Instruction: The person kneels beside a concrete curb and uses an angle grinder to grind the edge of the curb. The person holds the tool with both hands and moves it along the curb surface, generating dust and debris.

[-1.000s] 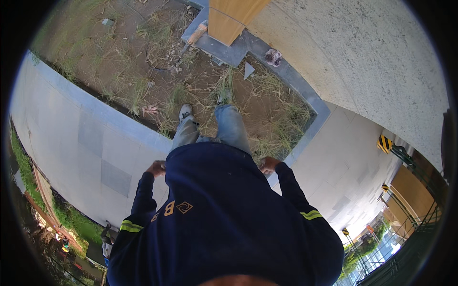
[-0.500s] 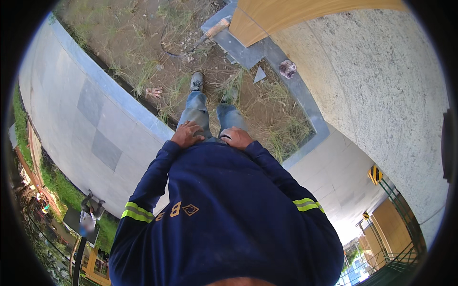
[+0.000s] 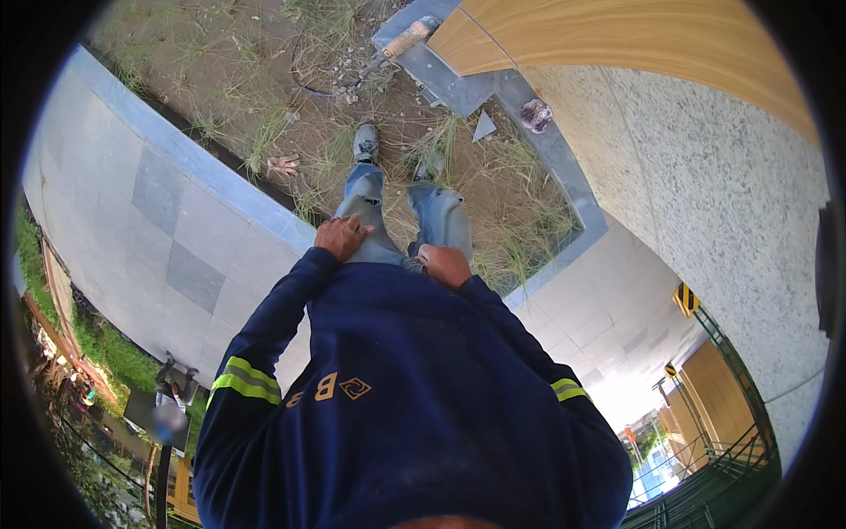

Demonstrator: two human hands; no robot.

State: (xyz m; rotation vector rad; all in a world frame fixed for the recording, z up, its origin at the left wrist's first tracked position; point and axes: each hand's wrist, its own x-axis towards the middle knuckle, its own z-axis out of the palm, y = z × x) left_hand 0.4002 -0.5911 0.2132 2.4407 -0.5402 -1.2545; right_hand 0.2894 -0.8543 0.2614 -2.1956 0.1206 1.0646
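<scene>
In the centre, just beyond one navy shirt, we see one pair of blue jeans. The left hand rests on the left thigh, fingers loosely bent; the right hand lies against the upper right thigh, its fingers mostly hidden, so we cannot tell their state. Farther off we count one power tool, one triangular tile offcut, one crumpled bundle and, at left, one glove.
</scene>
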